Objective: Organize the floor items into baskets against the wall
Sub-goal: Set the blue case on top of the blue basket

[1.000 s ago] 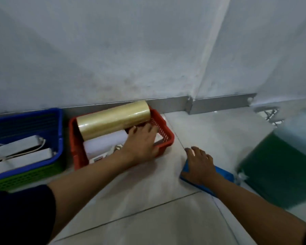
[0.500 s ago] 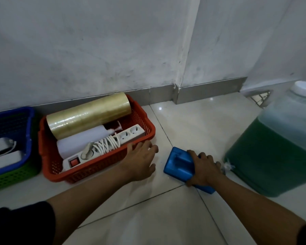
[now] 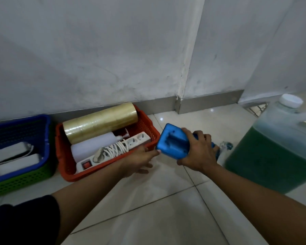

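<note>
Blue block (image 3: 173, 143) lifted off floor, just beside red basket (image 3: 145, 121) right wall, at 3 o'clock of it. Right hand (image 3: 199, 152) fingers clamped around block. Left hand (image 3: 140, 160) loosely spread at basket's near rim (contact uncertain). Green jug (image 3: 272, 152) at 3 o'clock.

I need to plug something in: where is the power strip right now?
In the head view, the white power strip lies in the red basket left of centre, along its front wall beside the white bottle.
</note>
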{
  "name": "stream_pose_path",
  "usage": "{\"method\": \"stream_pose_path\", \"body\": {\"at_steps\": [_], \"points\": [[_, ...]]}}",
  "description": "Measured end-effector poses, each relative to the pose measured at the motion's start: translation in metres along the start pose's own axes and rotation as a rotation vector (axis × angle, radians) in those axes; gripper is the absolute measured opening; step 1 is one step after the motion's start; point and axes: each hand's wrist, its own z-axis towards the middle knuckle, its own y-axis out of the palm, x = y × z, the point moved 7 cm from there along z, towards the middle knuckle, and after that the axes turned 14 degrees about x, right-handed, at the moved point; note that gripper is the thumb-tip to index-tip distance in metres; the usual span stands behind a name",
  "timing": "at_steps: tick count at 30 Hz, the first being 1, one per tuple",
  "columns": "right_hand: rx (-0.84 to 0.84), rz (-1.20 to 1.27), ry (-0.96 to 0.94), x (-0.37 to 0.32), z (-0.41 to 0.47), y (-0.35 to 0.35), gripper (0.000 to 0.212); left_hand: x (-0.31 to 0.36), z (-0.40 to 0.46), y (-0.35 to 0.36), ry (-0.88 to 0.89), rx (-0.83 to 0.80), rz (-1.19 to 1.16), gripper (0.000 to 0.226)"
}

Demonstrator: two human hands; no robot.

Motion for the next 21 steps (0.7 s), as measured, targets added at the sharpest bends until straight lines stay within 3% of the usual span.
{"method": "stream_pose_path", "body": {"at_steps": [3,7,12,17,21], "points": [[0.084,0.073,-0.085,-0.046,0.005,-0.024,0.109,0.01,-0.009,-0.015,-0.055,0.003,-0.309,0.061],[0.146,0.13,-0.208,-0.125,0.004,-0.048,0.107,0.025,-0.026,-0.07,0.065,0.228,-0.692,0.054],[0.126,0.238,-0.352,-0.215,0.007,-0.056,0.107,0.025,-0.053,-0.176,0.241,0.477,-0.717,0.053],[0.171,0.168,-0.706,-0.309,-0.012,-0.052,0.102,-0.017,-0.078,-0.287,0.233,0.694,-0.789,0.04],[0.297,0.073,-0.825,-0.373,-0.029,-0.033,0.096,-0.057,-0.09,-0.354,0.184,0.811,-0.905,0.043]]}}
